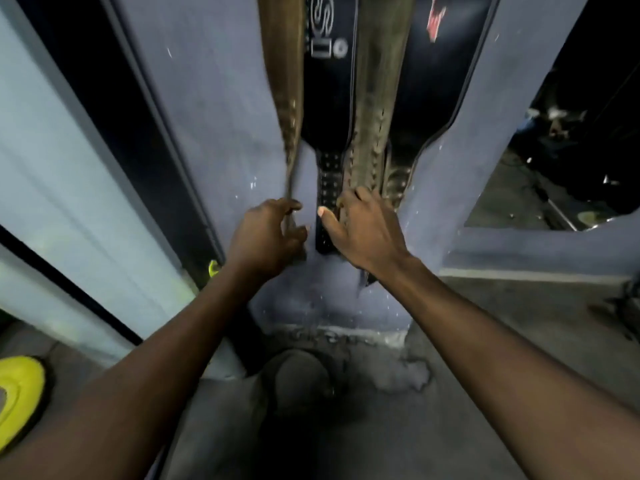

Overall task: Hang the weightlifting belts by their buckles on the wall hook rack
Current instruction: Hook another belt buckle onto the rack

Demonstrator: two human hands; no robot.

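Two bare arms reach forward. Left hand [266, 233] curls tight round the thin end of the first brown belt [289, 133]. Right hand [367, 230] curls its fingers on the second brown belt [372, 133], with its thumb flat on the black belt [329, 98] between them. All three hang down a blue pillar [214, 116] above a grey floor [485, 375]. Both brown belts look worn, with rows of holes.

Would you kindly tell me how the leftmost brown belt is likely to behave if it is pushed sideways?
The leftmost brown belt hangs long against the pillar, so it would probably swing, not stay put. Its tail bends where the left hand grips it, suggesting flexible leather; its broad upper part hints at some weight.
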